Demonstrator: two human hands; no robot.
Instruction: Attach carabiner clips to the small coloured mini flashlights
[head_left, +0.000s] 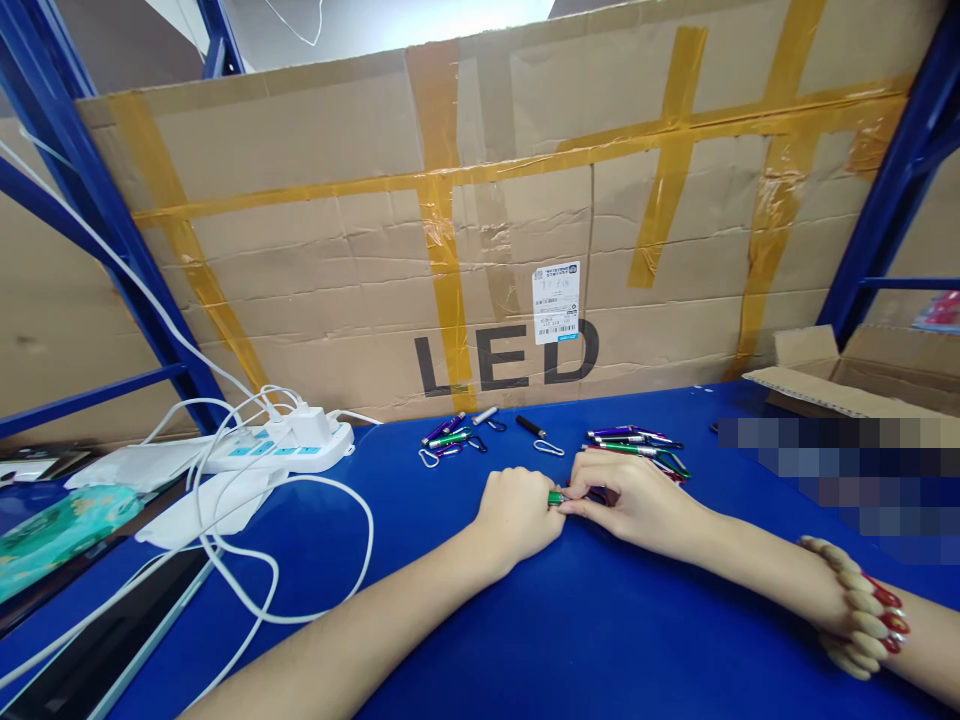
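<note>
My left hand is closed in a fist around a small green metal tube, which looks like a keychain flashlight. Only its end sticks out beside the thumb. Thumb and forefinger of my right hand pinch at that end, and the two hands nearly meet. Something dark shows under the right fingers, too hidden to name. Just behind the right hand lies a pile of purple, green and red keychain flashlights with carabiner clips. Further left rest a second group of purple and green ones, a white one and a black one.
A white power strip with plugs and looping white cables occupies the left. A tablet-like device lies at front left. The cardboard wall marked LED stands behind the blue table. An open carton sits at right.
</note>
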